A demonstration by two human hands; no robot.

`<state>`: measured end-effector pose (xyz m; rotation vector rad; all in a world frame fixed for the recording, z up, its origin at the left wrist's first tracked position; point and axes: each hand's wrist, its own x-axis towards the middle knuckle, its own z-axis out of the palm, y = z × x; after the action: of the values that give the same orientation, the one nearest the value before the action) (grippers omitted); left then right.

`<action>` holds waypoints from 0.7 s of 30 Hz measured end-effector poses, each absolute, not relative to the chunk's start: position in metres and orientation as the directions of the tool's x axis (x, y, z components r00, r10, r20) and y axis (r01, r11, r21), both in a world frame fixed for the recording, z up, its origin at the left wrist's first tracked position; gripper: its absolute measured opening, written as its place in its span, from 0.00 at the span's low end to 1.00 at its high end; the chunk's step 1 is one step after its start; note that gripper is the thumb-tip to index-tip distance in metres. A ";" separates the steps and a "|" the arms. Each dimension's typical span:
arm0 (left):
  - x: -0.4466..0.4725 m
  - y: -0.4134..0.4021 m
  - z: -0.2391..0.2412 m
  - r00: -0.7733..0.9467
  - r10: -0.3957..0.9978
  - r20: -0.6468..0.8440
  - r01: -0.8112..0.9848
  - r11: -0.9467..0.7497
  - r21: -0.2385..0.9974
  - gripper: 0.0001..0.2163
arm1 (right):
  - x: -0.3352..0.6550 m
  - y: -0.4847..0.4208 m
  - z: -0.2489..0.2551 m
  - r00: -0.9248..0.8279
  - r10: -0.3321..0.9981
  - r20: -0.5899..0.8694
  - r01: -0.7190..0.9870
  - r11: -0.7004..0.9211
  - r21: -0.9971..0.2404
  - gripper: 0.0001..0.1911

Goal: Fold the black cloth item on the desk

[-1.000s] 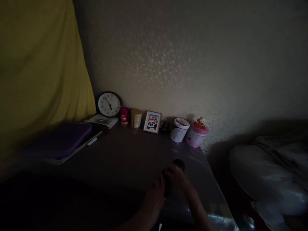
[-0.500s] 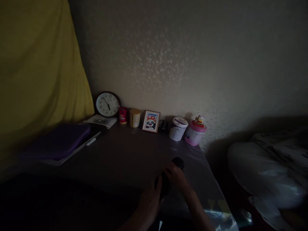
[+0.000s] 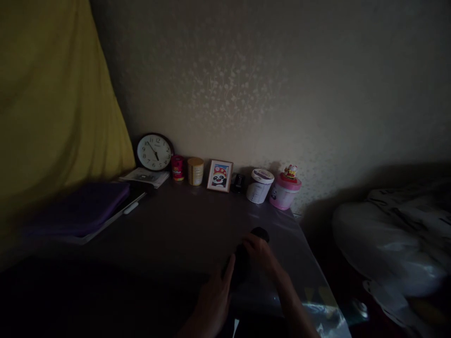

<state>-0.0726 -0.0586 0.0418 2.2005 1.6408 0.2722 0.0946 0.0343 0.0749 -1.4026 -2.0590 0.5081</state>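
Observation:
In the dim light a black object [image 3: 240, 268] lies between my two hands over the near right part of the table. A rounded dark end [image 3: 261, 233] shows beyond my right hand; I cannot tell whether it belongs to the same object. My left hand [image 3: 215, 292] is closed around the object's near left side, thumb stretched along it and the other fingers mostly hidden. Bent over its far part, my right hand [image 3: 258, 249] grips it with curled fingers. Its kind is too dark to make out.
Along the wall stand a clock [image 3: 154, 151], a red tub [image 3: 177, 168], a yellow canister [image 3: 195, 171], a panda picture frame [image 3: 220, 176], a white tub [image 3: 260, 186] and a pink tub [image 3: 283, 192] topped by a figurine. A purple folder [image 3: 81, 206] and white pen [image 3: 130, 208] lie left.
My right hand has shifted slightly on the black object, and my left hand sits a little lower and farther left. The view has moved slightly; the things along the wall stay put.

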 end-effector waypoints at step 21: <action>-0.069 -0.052 0.040 0.314 0.936 -0.163 0.910 -0.247 0.333 0.32 | 0.177 -0.001 0.050 0.300 0.932 0.202 0.338 0.094 -0.937 0.17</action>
<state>-0.0689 -0.0521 0.0402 2.2227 1.6474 0.0973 0.1768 -0.0014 0.0498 -1.4604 -1.2426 0.6751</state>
